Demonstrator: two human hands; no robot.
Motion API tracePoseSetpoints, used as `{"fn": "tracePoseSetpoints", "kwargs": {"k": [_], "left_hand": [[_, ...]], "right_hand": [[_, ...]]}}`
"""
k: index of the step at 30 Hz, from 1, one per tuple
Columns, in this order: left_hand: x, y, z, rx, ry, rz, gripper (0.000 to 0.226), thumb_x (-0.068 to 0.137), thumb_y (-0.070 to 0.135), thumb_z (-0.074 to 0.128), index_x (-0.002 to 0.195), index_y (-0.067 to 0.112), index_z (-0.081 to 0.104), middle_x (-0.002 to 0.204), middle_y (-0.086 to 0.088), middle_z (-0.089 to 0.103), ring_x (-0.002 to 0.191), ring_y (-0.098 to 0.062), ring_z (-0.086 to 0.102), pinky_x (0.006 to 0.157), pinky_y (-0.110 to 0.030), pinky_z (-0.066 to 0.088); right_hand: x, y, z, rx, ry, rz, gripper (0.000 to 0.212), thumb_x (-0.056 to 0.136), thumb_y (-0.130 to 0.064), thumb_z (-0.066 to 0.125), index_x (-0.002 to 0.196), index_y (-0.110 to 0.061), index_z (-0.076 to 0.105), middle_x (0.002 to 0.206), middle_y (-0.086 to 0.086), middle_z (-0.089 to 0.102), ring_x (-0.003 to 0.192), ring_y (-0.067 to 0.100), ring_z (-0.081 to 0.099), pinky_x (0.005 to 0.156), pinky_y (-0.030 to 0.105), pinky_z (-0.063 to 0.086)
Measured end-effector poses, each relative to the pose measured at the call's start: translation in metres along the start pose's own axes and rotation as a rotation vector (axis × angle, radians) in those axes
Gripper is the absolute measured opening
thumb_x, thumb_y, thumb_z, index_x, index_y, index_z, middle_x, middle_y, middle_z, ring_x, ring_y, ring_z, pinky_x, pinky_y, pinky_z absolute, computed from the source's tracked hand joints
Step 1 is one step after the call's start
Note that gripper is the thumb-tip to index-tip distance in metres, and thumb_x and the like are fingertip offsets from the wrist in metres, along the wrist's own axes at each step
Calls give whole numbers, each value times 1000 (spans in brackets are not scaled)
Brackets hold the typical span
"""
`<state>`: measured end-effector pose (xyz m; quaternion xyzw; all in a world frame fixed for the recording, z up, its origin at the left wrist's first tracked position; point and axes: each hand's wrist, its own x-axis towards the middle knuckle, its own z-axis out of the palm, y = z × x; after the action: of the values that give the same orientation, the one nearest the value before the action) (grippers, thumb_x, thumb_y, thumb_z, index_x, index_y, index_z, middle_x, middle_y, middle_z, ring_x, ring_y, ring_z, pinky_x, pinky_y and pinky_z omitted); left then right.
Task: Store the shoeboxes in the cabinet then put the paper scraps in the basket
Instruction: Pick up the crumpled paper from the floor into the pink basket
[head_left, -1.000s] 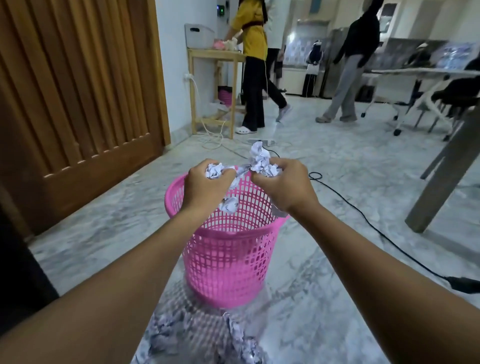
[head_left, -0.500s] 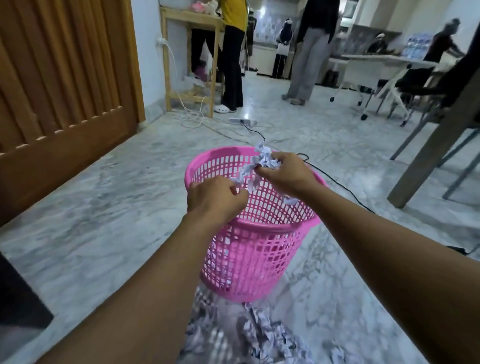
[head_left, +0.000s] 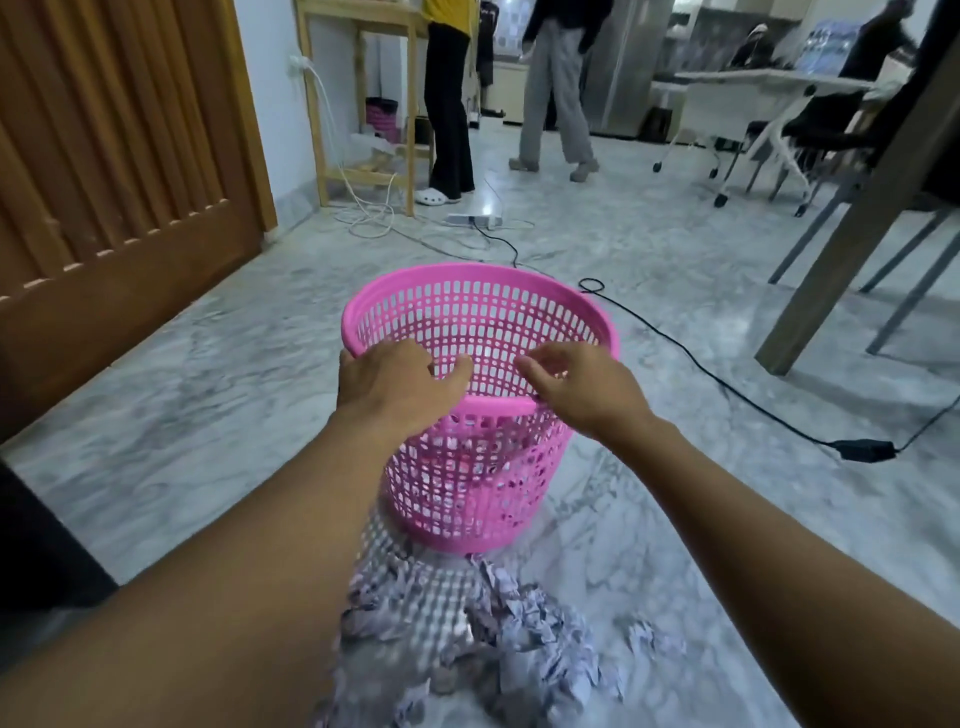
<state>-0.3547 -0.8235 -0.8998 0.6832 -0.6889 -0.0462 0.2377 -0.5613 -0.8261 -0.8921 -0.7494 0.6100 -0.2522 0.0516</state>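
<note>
**Empty hands over pink basket**

Pink basket (head_left: 467, 499) stands upright on marble floor (head_left: 208, 415). Paper scraps (head_left: 524, 634) are heaped just beside its near side. Left hand (head_left: 397, 387) and right hand (head_left: 584, 392) are at the near rim, fingers loosely curled, holding nothing.

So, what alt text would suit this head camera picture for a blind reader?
Empty left hand and right hand reach over the near rim of a pink basket on a marble floor. Crumpled paper scraps lie nearer the camera.
</note>
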Motion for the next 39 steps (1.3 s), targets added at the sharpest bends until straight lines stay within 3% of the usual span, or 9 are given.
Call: {"fn": "tracePoseSetpoints", "kwargs": {"k": [5, 7, 10, 14, 19, 26, 29, 36, 39], "left_hand": [[-21, -1, 3, 134, 86, 106, 69, 89, 70, 30, 69, 15, 65, 77, -4, 63, 85, -29, 57, 99, -50, 42], [-32, 5, 12, 140, 128, 116, 63, 92, 66, 33, 100, 17, 72, 112, -11, 63, 115, -32, 52, 111, -52, 30], [-60, 20, 39, -9, 225, 15, 61, 93, 59, 39, 147, 30, 38, 162, -11, 12, 150, -30, 11, 120, -54, 4], [-111, 40, 85, -122, 270, -111, 77, 91, 54, 45, 154, 39, 3, 162, -13, -14, 151, -32, -2, 120, -56, 7], [-175, 37, 145, -132, 22, -179, 77, 89, 48, 54, 155, 31, 17, 159, -20, 6, 144, -41, 17, 114, -56, 26], [-225, -3, 182, -100, -331, -156, 72, 88, 54, 55, 151, 35, 26, 163, -7, 4, 149, -29, 11, 113, -48, 33], [-228, -7, 185, -79, -388, -125, 71, 89, 51, 57, 151, 34, 26, 163, -5, 3, 150, -27, 11, 111, -46, 35], [-200, -9, 207, 16, -474, 56, 72, 92, 45, 52, 154, 37, 17, 164, -5, -1, 151, -25, 6, 119, -44, 24], [-188, -11, 218, 68, -549, 151, 70, 97, 41, 44, 154, 42, 4, 163, 2, -16, 151, -17, -9, 122, -42, 9]], "right_hand": [[-60, 35, 18, 29, 389, -188, 37, 92, -43, 59, 116, -16, 70, 123, 4, 67, 114, 21, 59, 99, 38, 43], [-87, 56, 31, 84, 359, -147, 39, 93, -42, 59, 123, -18, 65, 133, 6, 60, 123, 23, 55, 102, 39, 40], [-128, 93, 54, 96, 197, -57, 43, 94, -47, 55, 127, -20, 62, 137, 8, 57, 126, 26, 53, 105, 42, 42], [-175, 143, 88, 46, -187, 183, 51, 94, -50, 55, 139, -25, 52, 151, 7, 43, 140, 21, 36, 112, 35, 32], [-216, 183, 127, -19, -448, 431, 60, 96, -58, 44, 148, -31, 36, 160, 9, 21, 150, 23, 14, 120, 48, 16], [-261, 193, 162, 273, -125, 429, 27, 101, -16, 44, 124, -12, 58, 135, 9, 51, 127, 25, 44, 106, 31, 30], [-258, 186, 163, 425, -26, 495, 29, 102, -18, 40, 126, -16, 56, 119, 3, 54, 112, 23, 56, 95, 29, 40], [-228, 144, 165, 295, -153, 74, 35, 89, -32, 36, 94, -3, 54, 96, 16, 53, 91, 31, 49, 86, 49, 43], [-235, 143, 179, 168, -324, -90, 60, 90, -53, 42, 117, -1, 53, 139, 20, 45, 133, 30, 36, 115, 55, 26]]}}
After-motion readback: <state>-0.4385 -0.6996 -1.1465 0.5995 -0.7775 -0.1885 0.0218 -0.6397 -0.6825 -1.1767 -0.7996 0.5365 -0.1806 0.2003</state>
